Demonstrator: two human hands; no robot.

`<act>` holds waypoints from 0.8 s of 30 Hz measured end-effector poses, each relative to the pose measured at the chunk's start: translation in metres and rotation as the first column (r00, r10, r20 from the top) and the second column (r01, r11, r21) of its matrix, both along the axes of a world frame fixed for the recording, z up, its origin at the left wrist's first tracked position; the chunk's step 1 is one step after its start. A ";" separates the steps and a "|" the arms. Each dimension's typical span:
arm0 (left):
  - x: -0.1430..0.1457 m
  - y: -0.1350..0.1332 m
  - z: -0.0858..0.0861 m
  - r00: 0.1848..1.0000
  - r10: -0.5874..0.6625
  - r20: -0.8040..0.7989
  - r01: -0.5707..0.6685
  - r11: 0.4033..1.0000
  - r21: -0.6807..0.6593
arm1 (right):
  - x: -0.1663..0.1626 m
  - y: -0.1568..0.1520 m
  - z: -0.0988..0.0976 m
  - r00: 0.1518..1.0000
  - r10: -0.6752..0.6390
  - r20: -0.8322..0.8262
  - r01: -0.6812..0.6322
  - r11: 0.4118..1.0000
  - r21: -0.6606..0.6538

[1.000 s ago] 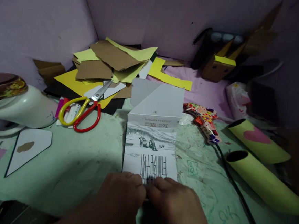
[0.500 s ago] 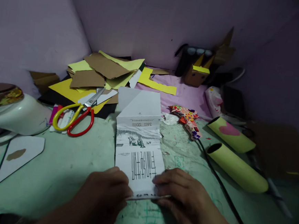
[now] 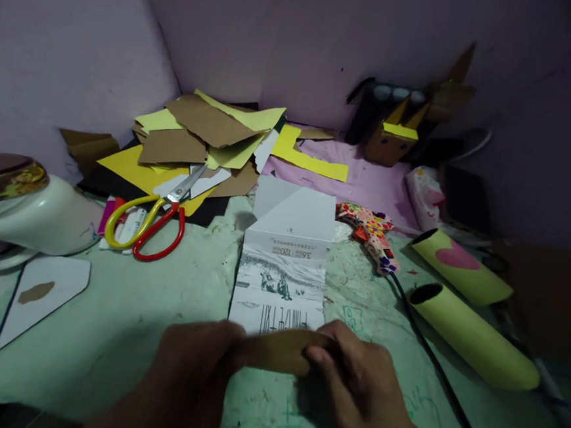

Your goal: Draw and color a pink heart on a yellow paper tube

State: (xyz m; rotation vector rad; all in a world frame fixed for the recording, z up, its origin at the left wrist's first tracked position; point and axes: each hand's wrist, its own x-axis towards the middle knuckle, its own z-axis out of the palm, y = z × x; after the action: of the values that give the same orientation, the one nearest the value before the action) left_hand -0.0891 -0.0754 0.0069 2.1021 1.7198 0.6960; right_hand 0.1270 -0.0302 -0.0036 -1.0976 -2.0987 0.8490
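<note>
A flattened white carton (image 3: 285, 267) with a black-and-white picture and print lies on the green table cover (image 3: 124, 313) in front of me. Its near end (image 3: 279, 349) is rolled up toward its far end, showing a brown underside. My left hand (image 3: 193, 378) pinches the left side of that rolled edge. My right hand (image 3: 356, 384) pinches the right side, fingers curled over it. Both hands are closed on the carton's near end.
Scissors with yellow and red handles (image 3: 146, 219) lie left of the carton, before a pile of brown and yellow paper (image 3: 207, 135). A patterned glue gun (image 3: 372, 237) with a black cord and two yellow tubes (image 3: 469, 321) lie right. A white jug (image 3: 23, 213) stands far left.
The near end of the carton lay flat under my fingers before; now it is lifted and curled over away from me, brown side out. The view shifted slightly.
</note>
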 end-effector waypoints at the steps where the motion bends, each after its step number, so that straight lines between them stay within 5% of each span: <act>1: 0.002 0.005 0.001 0.999 0.023 0.034 -0.021 0.999 -0.048 | -0.002 0.002 0.000 0.999 -0.036 -0.001 0.036 0.998 -0.060; 4: 0.003 0.014 0.000 0.979 0.117 0.169 -0.090 0.983 -0.158 | 0.000 0.004 -0.004 0.997 -0.076 -0.034 0.066 0.972 -0.224; 6: 0.002 0.014 -0.003 0.962 0.174 0.210 -0.144 0.978 -0.150 | 0.009 0.003 -0.007 0.990 -0.098 -0.103 0.073 0.972 -0.223; 9: -0.002 0.010 -0.004 0.946 0.208 0.248 -0.171 0.972 -0.164 | 0.028 0.005 -0.008 0.995 -0.035 -0.097 0.045 0.994 0.097; 12: -0.004 0.011 -0.001 0.932 0.209 0.296 -0.148 0.965 -0.217 | 0.038 0.011 -0.001 0.984 0.098 0.147 -0.153 0.889 0.432; 18: -0.011 0.013 0.002 0.922 0.163 0.350 -0.103 0.978 -0.183 | 0.024 0.021 0.012 0.939 0.164 0.301 -0.327 0.692 0.644; 21: -0.023 0.008 -0.003 0.939 0.153 0.308 -0.161 0.987 -0.001 | 0.020 0.020 0.012 0.949 0.140 0.282 -0.297 0.691 0.659; 24: -0.034 0.010 -0.006 0.998 0.031 0.048 -0.047 0.921 0.387 | 0.020 0.020 0.010 0.940 0.157 0.302 -0.325 0.683 0.655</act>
State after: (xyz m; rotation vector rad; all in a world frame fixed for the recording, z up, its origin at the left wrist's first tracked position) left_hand -0.1235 -0.0654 0.0010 2.2882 1.7165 1.1684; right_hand 0.1470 -0.0106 0.0067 -0.5113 -2.4688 -0.0307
